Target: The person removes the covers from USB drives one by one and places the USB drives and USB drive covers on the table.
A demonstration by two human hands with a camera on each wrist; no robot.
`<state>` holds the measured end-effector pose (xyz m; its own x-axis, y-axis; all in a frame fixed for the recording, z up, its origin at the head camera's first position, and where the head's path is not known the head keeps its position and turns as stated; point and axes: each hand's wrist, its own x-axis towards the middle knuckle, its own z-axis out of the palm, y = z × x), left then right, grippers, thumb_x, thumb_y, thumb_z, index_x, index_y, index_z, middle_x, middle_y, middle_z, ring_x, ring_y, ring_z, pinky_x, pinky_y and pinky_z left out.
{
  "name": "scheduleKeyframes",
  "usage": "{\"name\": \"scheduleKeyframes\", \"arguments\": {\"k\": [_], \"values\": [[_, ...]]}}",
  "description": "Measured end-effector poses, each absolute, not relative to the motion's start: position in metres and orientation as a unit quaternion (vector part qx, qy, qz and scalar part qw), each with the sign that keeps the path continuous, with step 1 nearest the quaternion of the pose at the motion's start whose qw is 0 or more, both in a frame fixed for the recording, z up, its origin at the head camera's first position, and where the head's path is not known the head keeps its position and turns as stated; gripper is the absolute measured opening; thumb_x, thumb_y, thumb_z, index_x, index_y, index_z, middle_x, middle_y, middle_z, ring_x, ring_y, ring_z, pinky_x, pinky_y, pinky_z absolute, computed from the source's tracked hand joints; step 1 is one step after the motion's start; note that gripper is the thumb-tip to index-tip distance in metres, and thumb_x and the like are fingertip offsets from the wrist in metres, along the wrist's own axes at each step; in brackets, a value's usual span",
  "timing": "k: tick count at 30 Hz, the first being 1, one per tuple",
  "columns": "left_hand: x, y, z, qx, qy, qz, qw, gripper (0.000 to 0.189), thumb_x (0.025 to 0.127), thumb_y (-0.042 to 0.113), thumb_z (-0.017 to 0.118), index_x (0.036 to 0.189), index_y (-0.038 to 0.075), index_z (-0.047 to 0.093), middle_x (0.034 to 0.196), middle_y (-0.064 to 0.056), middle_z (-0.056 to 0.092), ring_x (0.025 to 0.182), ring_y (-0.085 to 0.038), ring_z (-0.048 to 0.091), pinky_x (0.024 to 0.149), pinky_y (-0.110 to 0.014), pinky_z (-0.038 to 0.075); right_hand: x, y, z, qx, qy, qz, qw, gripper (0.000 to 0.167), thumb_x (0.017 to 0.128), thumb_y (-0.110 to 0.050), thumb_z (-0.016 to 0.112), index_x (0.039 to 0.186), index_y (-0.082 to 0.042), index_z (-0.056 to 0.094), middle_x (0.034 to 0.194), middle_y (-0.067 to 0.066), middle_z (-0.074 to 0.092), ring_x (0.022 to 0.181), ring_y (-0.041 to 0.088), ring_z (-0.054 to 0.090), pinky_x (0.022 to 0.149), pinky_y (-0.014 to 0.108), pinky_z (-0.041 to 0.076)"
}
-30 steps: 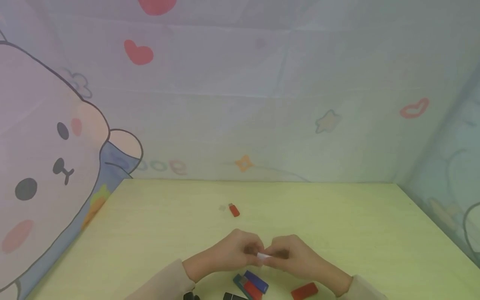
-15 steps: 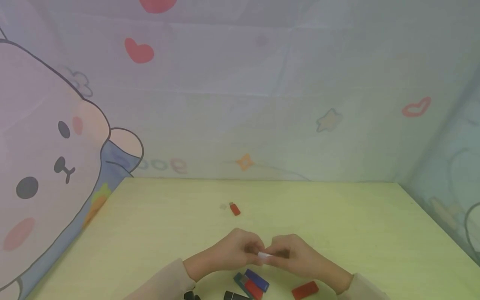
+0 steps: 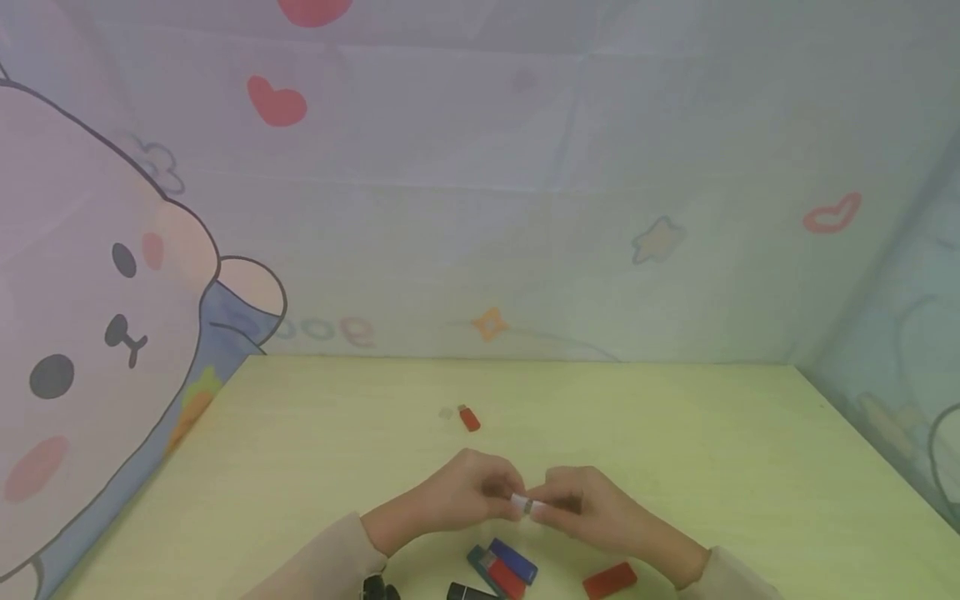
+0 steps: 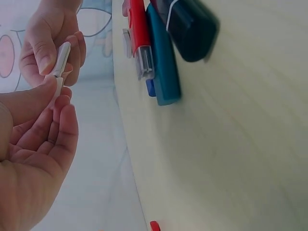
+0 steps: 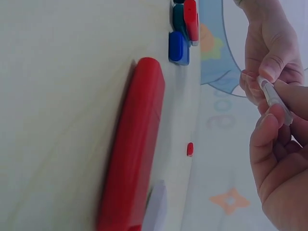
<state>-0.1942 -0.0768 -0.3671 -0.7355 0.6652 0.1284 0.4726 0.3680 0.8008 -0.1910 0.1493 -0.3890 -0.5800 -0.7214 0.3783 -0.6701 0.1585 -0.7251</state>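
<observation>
A small white USB flash drive (image 3: 520, 502) is held between both hands above the table. My left hand (image 3: 480, 492) pinches its left end between thumb and fingers. Thumb and fingers of my right hand (image 3: 592, 504) grip the other end. A short metal-coloured band shows between the two white parts. In the left wrist view the white drive (image 4: 61, 60) lies slantwise from one hand to the other. The right wrist view has the drive (image 5: 273, 96) partly covered by the fingers.
Below the hands lie a blue stick (image 3: 513, 561), a red flash drive (image 3: 507, 578) on a teal one (image 3: 477, 560), and a black one (image 3: 468, 592). A red stick (image 3: 610, 580) lies to the right. A small red flash drive (image 3: 469, 418) lies farther back, before a printed curtain (image 3: 480, 208).
My left hand has shifted slightly left and up. The white drive's two parts have drawn apart a little, and a metal-coloured band now shows between them.
</observation>
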Motion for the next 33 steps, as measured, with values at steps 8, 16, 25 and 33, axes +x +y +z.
{"name": "scheduleKeyframes", "arguments": {"k": [8,16,25,33], "values": [[-0.199,-0.077,-0.363,0.347,0.824,0.438,0.092,0.009,0.082,0.004,0.074,0.089,0.006,0.068,0.086,-0.006,0.073,0.078,-0.004,0.068,0.069,-0.018,0.051,-0.194,0.153,-0.382,-0.45,0.771,-0.45,0.021,0.023,0.095,-0.015,0.06,0.112,-0.005,0.071,0.067,-0.002,0.049,0.058,-0.004,0.041,0.047,0.017,0.039],[-0.203,-0.078,-0.351,0.342,0.839,0.418,0.071,0.01,0.083,0.007,0.074,0.091,0.006,0.068,0.088,-0.005,0.073,0.08,-0.007,0.067,0.071,-0.02,0.051,-0.196,0.159,-0.37,-0.433,0.79,-0.433,0.0,0.022,0.094,-0.013,0.061,0.111,-0.001,0.071,0.07,-0.005,0.05,0.064,-0.002,0.042,0.053,0.019,0.043],[-0.212,-0.082,-0.34,0.342,0.841,0.415,0.061,0.009,0.085,0.008,0.072,0.094,0.007,0.067,0.089,-0.002,0.071,0.081,-0.008,0.066,0.071,-0.022,0.051,-0.202,0.163,-0.355,-0.38,0.804,-0.456,0.023,0.02,0.095,-0.015,0.061,0.109,-0.004,0.071,0.073,-0.004,0.051,0.055,0.001,0.047,0.049,0.024,0.047],[-0.225,-0.082,-0.332,0.336,0.837,0.428,0.052,0.008,0.087,0.01,0.071,0.094,0.008,0.068,0.088,0.0,0.07,0.08,-0.007,0.063,0.072,-0.025,0.051,-0.216,0.167,-0.344,-0.335,0.824,-0.455,0.019,0.02,0.095,-0.015,0.061,0.11,-0.004,0.069,0.078,0.002,0.056,0.058,0.006,0.052,0.054,0.029,0.05]]}}
